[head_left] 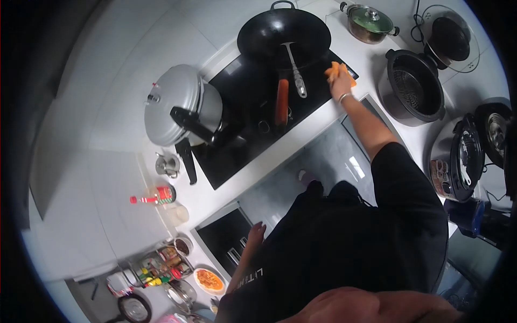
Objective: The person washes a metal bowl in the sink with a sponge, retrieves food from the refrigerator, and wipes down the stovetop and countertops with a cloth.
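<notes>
Head view: the black cooktop extends leftward from the right hand. The wok sits on it, beyond and left of that hand; the pressure cooker stands well to its left. The black pot is to its right, on the counter. Just left, the metal ladle leans in the wok. Left hand: released, fingers slightly bent. Right hand: clasping the orange cloth against the cooktop's right end.
</notes>
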The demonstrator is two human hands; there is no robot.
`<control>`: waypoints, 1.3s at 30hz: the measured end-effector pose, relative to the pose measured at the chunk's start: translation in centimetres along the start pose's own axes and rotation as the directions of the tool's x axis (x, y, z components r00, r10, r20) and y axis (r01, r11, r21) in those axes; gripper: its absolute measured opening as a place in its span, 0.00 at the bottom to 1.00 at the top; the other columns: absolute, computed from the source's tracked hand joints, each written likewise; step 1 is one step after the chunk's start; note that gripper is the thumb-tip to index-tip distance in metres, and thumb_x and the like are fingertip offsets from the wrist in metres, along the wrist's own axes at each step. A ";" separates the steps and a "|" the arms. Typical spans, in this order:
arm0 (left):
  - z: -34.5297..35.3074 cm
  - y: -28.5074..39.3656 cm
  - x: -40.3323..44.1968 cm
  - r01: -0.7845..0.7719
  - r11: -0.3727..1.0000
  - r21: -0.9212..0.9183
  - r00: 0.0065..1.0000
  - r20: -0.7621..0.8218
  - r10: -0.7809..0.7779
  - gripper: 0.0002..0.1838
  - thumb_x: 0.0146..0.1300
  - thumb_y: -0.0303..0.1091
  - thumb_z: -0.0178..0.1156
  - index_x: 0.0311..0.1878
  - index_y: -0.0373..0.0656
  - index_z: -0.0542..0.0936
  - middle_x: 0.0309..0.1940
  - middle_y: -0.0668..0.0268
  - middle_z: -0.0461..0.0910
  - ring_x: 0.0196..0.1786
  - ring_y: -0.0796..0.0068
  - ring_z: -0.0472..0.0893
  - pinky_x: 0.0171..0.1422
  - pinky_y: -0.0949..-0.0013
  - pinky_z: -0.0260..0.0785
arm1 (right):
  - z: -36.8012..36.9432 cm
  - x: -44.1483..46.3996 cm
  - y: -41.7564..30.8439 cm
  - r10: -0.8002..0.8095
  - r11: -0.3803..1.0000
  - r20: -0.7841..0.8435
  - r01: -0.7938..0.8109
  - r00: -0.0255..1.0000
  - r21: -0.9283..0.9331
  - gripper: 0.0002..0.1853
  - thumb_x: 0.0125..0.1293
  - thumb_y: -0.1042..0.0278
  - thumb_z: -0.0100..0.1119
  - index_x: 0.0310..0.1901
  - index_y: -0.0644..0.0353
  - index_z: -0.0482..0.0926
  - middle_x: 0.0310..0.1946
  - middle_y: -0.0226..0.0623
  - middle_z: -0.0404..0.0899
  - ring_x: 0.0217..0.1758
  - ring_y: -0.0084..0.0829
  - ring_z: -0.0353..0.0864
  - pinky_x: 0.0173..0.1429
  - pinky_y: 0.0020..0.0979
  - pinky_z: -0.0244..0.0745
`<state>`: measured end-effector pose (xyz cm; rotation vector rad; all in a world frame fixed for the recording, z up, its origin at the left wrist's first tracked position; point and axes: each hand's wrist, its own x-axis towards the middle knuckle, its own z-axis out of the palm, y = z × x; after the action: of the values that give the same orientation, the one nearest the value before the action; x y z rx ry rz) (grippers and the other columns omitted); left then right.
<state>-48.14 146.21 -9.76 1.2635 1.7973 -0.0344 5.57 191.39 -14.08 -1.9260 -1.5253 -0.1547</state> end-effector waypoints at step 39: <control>-15.0 44.0 11.5 0.020 0.696 -0.718 0.961 0.206 0.185 0.28 0.74 0.53 0.42 0.62 0.38 0.69 0.43 0.55 0.81 0.44 0.66 0.82 0.50 0.63 0.74 | -1.8 17.1 5.5 0.108 0.993 0.452 -0.119 0.886 -0.005 0.19 0.64 0.62 0.53 0.57 0.37 0.78 0.70 0.35 0.60 0.76 0.43 0.52 0.74 0.58 0.44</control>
<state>-25.18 182.81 10.85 0.7141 1.2999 0.4937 16.41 203.93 -6.83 -2.1250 -1.6829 0.3905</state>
